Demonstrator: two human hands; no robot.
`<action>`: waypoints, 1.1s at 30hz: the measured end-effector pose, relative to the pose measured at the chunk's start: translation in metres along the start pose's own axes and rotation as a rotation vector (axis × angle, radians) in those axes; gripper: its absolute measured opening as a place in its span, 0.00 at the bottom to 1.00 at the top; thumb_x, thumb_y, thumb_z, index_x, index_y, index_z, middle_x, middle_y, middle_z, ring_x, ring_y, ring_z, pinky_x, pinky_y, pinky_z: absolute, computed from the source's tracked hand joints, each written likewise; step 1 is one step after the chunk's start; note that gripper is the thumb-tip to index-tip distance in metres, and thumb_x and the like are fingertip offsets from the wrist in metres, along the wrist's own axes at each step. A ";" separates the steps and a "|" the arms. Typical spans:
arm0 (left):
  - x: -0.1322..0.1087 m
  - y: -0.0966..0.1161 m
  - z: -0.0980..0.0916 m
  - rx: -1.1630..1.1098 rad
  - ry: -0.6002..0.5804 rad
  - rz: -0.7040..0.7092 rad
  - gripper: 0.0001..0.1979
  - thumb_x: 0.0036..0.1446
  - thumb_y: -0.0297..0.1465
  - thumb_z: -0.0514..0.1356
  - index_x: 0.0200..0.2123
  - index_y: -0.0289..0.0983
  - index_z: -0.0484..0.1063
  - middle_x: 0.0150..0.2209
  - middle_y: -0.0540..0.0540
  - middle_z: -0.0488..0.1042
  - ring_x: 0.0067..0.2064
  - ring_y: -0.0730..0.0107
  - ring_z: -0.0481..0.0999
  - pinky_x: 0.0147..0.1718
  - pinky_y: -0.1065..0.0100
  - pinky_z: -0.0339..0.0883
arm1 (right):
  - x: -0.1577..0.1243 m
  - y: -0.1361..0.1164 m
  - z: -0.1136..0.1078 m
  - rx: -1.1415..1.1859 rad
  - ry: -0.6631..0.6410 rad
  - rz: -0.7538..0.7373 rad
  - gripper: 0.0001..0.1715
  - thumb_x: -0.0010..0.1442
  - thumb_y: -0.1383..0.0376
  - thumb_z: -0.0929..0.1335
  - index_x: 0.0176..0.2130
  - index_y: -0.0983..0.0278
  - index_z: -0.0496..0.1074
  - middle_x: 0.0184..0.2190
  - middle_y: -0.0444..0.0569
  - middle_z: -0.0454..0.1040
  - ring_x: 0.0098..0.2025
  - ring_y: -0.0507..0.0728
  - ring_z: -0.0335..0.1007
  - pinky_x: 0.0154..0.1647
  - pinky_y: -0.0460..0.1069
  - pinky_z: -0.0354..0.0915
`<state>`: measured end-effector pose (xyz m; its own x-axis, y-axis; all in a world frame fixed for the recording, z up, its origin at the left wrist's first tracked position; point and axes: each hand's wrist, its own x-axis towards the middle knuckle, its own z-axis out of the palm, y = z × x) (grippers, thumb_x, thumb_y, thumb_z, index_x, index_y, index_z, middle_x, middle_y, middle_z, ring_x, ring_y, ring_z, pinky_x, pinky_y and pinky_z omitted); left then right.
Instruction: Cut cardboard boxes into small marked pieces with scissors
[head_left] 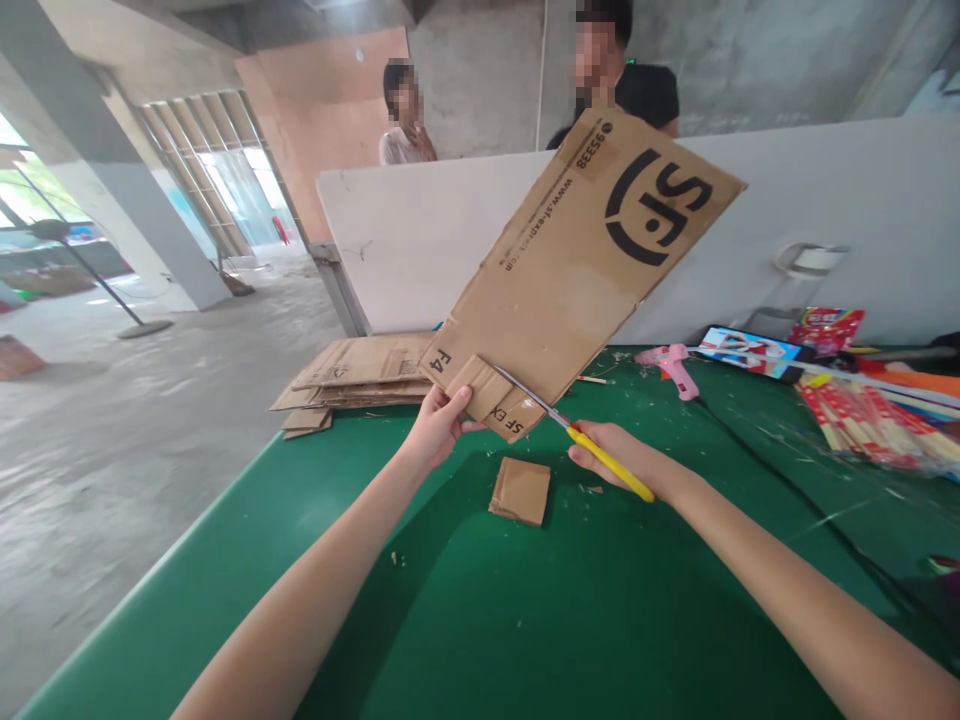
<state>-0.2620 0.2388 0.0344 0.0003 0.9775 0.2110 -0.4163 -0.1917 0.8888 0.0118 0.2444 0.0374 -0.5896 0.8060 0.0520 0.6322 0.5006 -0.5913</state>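
Note:
A large printed cardboard sheet [555, 270] is held up at a slant by my left hand [441, 425], whose fingers close round its lower corner. Under my left thumb, a small cardboard piece [484, 388] lies flat against the sheet. My right hand [611, 455] grips yellow-handled scissors [604, 460]. Their blades reach across the lower part of the sheet, alongside the small piece; whether they cut into it I cannot tell. Below the sheet, a small cardboard square [521, 490] rests on the green table [480, 610].
Flattened cardboard [360, 372] is stacked at the table's back left. To the right lie a pink glue gun [675, 368] with a black cord, a phone [750, 352] and red-and-white packets [862, 420]. A white partition [435, 240] stands behind, with two people beyond it.

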 end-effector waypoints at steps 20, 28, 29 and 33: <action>-0.001 0.024 0.012 0.168 0.055 0.102 0.23 0.47 0.40 0.67 0.42 0.37 0.63 0.41 0.44 0.76 0.35 0.64 0.79 0.29 0.64 0.77 | 0.002 -0.007 -0.009 0.085 -0.073 -0.073 0.35 0.56 0.34 0.50 0.29 0.61 0.56 0.26 0.43 0.57 0.26 0.52 0.54 0.29 0.49 0.57; 0.000 0.042 0.010 0.296 0.073 0.188 0.23 0.46 0.39 0.68 0.42 0.37 0.65 0.42 0.43 0.76 0.38 0.61 0.79 0.28 0.67 0.76 | 0.001 -0.009 -0.008 0.116 -0.083 -0.084 0.33 0.58 0.36 0.51 0.30 0.61 0.57 0.25 0.42 0.56 0.26 0.52 0.52 0.27 0.48 0.55; 0.000 0.042 0.011 0.306 0.078 0.189 0.22 0.46 0.39 0.67 0.42 0.37 0.65 0.42 0.43 0.76 0.37 0.61 0.79 0.27 0.67 0.76 | 0.001 -0.009 -0.007 0.101 -0.069 -0.090 0.34 0.58 0.36 0.51 0.29 0.62 0.57 0.25 0.43 0.57 0.27 0.52 0.54 0.28 0.49 0.57; -0.001 0.038 0.012 0.308 0.092 0.176 0.22 0.47 0.39 0.67 0.42 0.37 0.65 0.42 0.43 0.77 0.37 0.60 0.79 0.26 0.67 0.76 | 0.006 -0.007 -0.004 0.067 -0.046 -0.098 0.36 0.56 0.34 0.50 0.28 0.62 0.56 0.26 0.45 0.59 0.28 0.53 0.56 0.32 0.50 0.59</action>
<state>-0.2666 0.2294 0.0728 -0.1343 0.9283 0.3467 -0.1092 -0.3616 0.9259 0.0060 0.2466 0.0446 -0.6704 0.7380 0.0767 0.5362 0.5533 -0.6374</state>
